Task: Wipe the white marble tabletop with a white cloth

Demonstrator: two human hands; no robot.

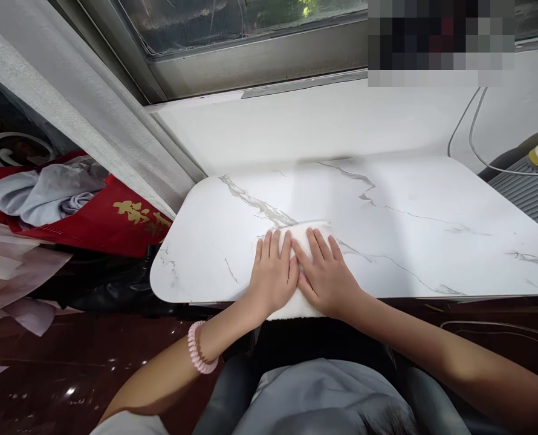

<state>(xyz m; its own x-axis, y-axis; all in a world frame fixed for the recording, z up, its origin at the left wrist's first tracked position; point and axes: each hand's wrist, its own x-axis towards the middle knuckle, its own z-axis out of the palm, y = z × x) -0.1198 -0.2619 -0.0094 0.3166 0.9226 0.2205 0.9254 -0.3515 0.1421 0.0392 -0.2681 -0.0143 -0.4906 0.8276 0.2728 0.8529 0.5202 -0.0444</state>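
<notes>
A white cloth [296,309] lies on the white marble-patterned tabletop [233,241], its near end hanging a little over the front edge. My left hand [274,269] rests flat on the cloth's left side, fingers stretched toward the window. Beside it, my right hand [326,272] is spread flat over the right side of the cloth. The two thumbs and index fingers touch or nearly touch in the middle. Neither hand grips the cloth; both press down from above. A pink coiled band [200,347] circles my left wrist.
A white wall with a metal-framed window [260,60] stands behind the table. At the left, a red bag [115,220] holds light grey fabric [55,187], next to a pale curtain or post [92,103]. White cables [473,133] and a grey ribbed object [527,187] are at the right.
</notes>
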